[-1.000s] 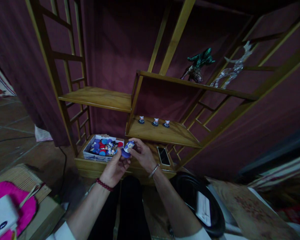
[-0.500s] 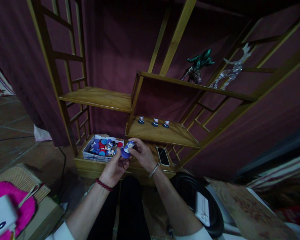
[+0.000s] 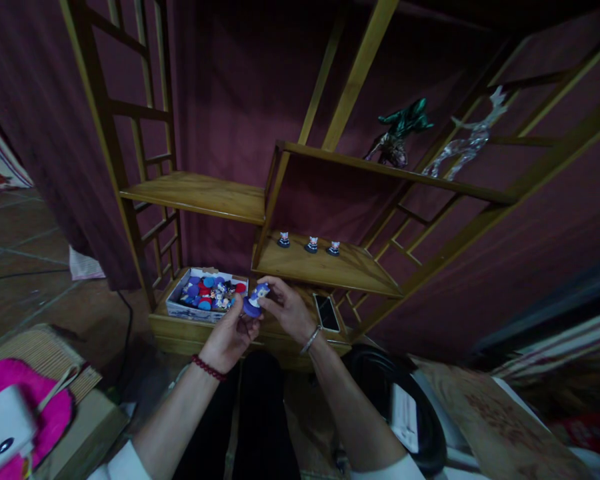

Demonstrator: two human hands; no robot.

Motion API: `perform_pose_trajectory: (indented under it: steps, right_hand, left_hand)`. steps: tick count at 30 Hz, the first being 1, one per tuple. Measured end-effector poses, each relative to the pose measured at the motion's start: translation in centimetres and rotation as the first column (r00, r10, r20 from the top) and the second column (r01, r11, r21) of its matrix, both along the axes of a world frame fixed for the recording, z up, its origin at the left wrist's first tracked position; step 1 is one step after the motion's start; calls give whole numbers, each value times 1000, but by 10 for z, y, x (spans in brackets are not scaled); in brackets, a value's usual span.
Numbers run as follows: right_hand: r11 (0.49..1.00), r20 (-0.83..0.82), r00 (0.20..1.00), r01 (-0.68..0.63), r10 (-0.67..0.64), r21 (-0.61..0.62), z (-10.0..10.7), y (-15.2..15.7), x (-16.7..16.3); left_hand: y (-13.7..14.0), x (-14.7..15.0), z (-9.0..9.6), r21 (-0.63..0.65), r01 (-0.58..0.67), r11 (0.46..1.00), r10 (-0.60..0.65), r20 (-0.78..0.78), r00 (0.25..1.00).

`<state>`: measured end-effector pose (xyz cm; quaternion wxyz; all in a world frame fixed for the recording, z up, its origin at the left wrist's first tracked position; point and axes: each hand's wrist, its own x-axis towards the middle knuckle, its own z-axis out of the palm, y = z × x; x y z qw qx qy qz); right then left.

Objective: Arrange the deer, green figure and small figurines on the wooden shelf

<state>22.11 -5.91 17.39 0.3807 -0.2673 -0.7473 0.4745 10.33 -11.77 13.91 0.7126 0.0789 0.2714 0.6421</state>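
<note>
Head view: left hand (image 3: 233, 337) and right hand (image 3: 286, 312) meet just below frame center, both part-closed on one purple figurine (image 3: 255, 300). Left has curled fingers at the base, thumb alongside; right pinches the upper part, thumb against fingers. Figurine tilts: head to upper right of the frame, base to lower left.

Just left of it, open-top box (image 3: 195, 312) of mixed blue, purple, red and white pieces (image 3: 215, 293). Box's right rim is very near the left thumb; can't tell if touching. Box sits on lower shelf (image 3: 180, 327), long wall close to the front edge. Phone (image 3: 327, 312) lies flat right of the right hand, small gap between.

Middle shelf (image 3: 325, 270) has its front edge just above the right hand. Three small figurines (image 3: 311, 245) stand in a row set back from that edge, room between the rightmost and the right end, tall gap overhead. Left shelf (image 3: 200, 193) sits well above the box. Upper right: green-topped statue (image 3: 400, 127) and clear deer-like statue (image 3: 465, 148), side by side.
</note>
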Motion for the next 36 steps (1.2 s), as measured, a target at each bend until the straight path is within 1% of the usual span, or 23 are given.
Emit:
perform_pose_trajectory:
  steps: [4,13,16,19,25,30,36]
  right_hand:
    - [1000,15,1000,-9,9,13,1,-1,1]
    - [997,30,999,-36,34,63,-3,1,2]
    - [993,56,997,-57,52,99,-2,1,2]
    - [986,94,995,-55,41,155,1,1,4]
    - [969,141,988,-95,64,230,11,-1,6]
    - [964,175,981,-129,89,234,15,-4,7]
    - [963,200,975,-141,95,230,12,-2,8]
  left_hand:
    - [0,1,0,-9,14,1000,-14,2,1000]
    - [-1,-2,2,-39,51,998,-50,29,998]
    - [-1,-3,1,-36,68,997,-66,44,997]
    - [-1,-2,0,-31,68,997,-66,56,996]
    - [-2,0,1,14,104,994,-105,86,991]
    - [-5,-1,3,37,180,983,-183,88,979]
    - [-5,-1,1,62,238,969,-243,100,965]
